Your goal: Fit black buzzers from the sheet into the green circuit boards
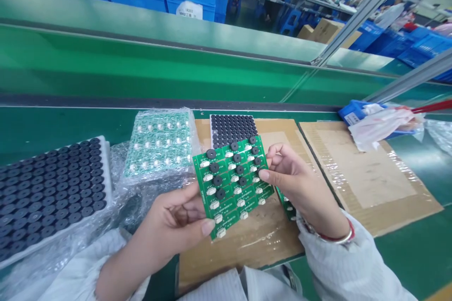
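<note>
A green assembly-line bench [52, 122] is stretching across the view, carrying a cardboard sheet [367, 174] and a plastic-wrapped tray of black round components [49, 193]. A bagged stack of green circuit boards [158, 146] is sitting just beyond the hands. Both hands are staying apart while gripping opposite edges of a green circuit-board panel [231, 183], which is being held up between them above the cardboard. The left hand [176, 216] is clamping its lower left edge, and the right hand [293, 183] is pinching its right edge. Black round components [217, 180] and white connectors [214, 204] are sitting in rows on the panel.
</note>
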